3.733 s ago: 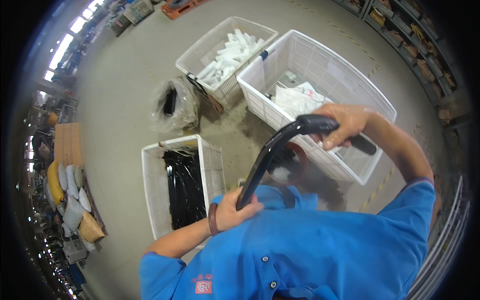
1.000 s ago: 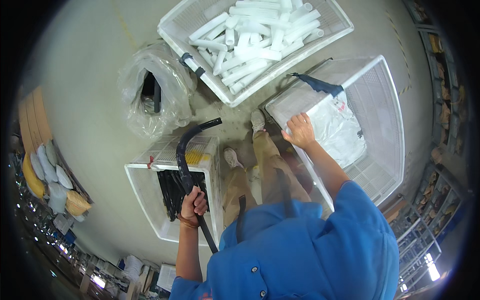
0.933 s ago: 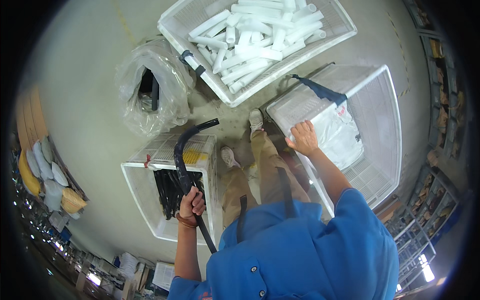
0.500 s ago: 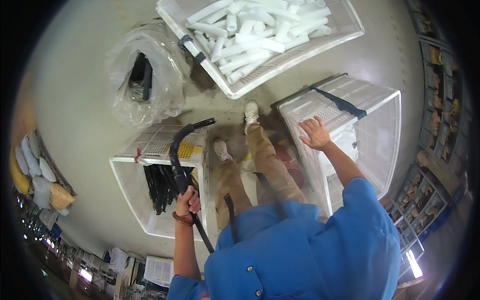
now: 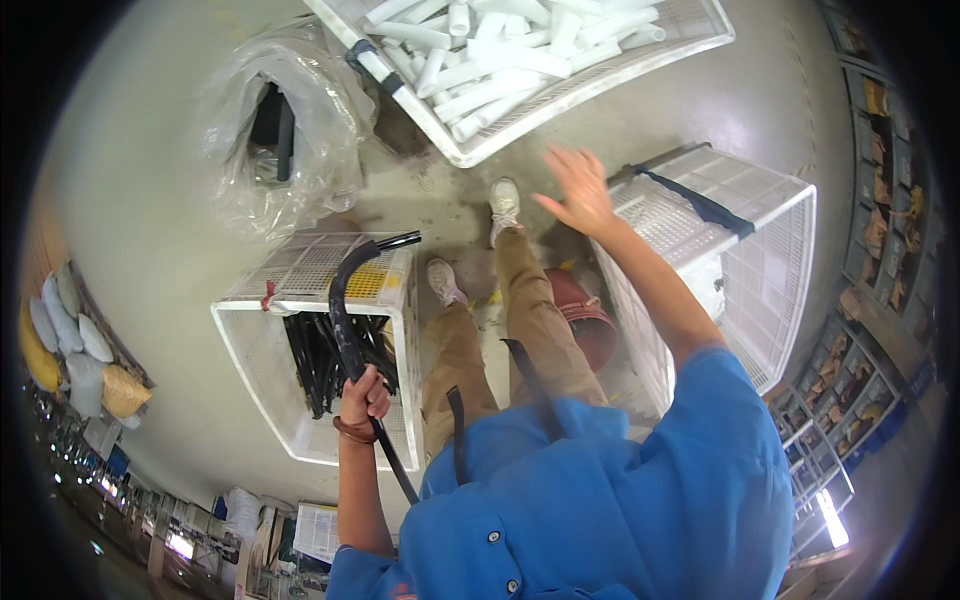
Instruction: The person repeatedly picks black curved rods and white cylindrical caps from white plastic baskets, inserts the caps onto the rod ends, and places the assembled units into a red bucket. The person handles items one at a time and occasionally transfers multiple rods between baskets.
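Observation:
My left hand [image 5: 364, 396] is closed around a long black bent tube [image 5: 345, 325]. The tube's curved upper part looks thicker, like a sleeve over it, and a thinner end sticks out to the right. Below the tube stands a white mesh crate [image 5: 250, 303] with several black rods [image 5: 318, 365] inside. My right hand [image 5: 580, 190], slightly blurred, is raised with fingers apart and holds nothing. It is nearest the left edge of another white mesh crate [image 5: 690, 175], which has a dark strap [image 5: 695, 203] across it.
A large white crate [image 5: 570, 103] full of white foam tubes [image 5: 500, 75] stands ahead. At the left is a clear plastic bag [image 5: 330, 190] with dark tubes inside. A red bucket [image 5: 587, 318] sits beside my right leg. Shelves with bins [image 5: 875, 190] line the far right.
My right hand has lifted off the right crate and moved up and to the left. The left hand with the black tube has shifted slightly left.

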Tool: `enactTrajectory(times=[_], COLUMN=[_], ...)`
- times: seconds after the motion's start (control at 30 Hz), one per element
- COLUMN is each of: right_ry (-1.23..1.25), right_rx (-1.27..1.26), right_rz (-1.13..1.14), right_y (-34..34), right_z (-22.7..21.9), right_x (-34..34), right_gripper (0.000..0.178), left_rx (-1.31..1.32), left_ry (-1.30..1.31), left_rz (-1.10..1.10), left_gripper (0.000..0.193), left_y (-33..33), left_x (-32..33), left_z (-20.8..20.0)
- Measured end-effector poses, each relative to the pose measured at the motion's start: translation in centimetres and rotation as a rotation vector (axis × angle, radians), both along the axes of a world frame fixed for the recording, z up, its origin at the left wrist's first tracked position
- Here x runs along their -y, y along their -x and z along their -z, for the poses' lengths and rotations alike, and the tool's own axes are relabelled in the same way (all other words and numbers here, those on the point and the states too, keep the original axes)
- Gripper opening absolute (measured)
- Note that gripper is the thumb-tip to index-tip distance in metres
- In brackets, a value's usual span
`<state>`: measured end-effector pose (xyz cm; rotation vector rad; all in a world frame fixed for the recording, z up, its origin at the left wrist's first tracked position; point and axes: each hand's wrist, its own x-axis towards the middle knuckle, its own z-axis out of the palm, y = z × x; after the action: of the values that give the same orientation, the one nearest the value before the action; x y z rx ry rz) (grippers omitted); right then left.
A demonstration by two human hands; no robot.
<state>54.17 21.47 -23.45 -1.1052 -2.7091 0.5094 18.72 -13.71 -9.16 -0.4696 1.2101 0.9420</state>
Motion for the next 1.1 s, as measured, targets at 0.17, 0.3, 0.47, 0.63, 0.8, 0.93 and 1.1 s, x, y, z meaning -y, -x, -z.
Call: enactTrajectory(times=[0.17,0.3,0.47,0.63,0.8,0.93,1.1], right_ry=[0.292,0.242,0.159,0.116,0.202,0.592,0.189], right_rx=[0.426,0.39,0.451,0.456,0.597,0.583,0.224], right_rz=[0.037,0.118,0.066,0.105,0.005,-0.046,0.219], right_y=[18.2,13.9,3.8,2.7,-0.1,-1.2,0.5], right_z=[7.7,10.1,9.5,11.3,8.8,6.8,15.1], right_x=[-2.4,2.6,12.4,17.8,22.6,23.0,11.9], right_gripper=[0.043,0.018,0.014,0.006,0.008,0.051,0.035], left_rx=[-0.107,-0.115,-0.062,-0.148,-0.258,-0.252,-0.29], left_ry=[0.044,0.044,-0.042,-0.072,-0.073,-0.053,0.019], left_rz=[0.096,0.072,0.13,0.292,0.29,0.292,0.427], left_gripper=[0.03,0.018,0.012,0.013,0.015,0.013,0.015], left_y=[-0.5,-0.5,0.4,0.6,-0.7,-2.5,-5.3], left_x=[0.6,3.1,6.2,7.5,7.4,7.1,8.6], left_z=[-1.6,-2.0,0.5,-0.3,-1.7,0.6,4.0])
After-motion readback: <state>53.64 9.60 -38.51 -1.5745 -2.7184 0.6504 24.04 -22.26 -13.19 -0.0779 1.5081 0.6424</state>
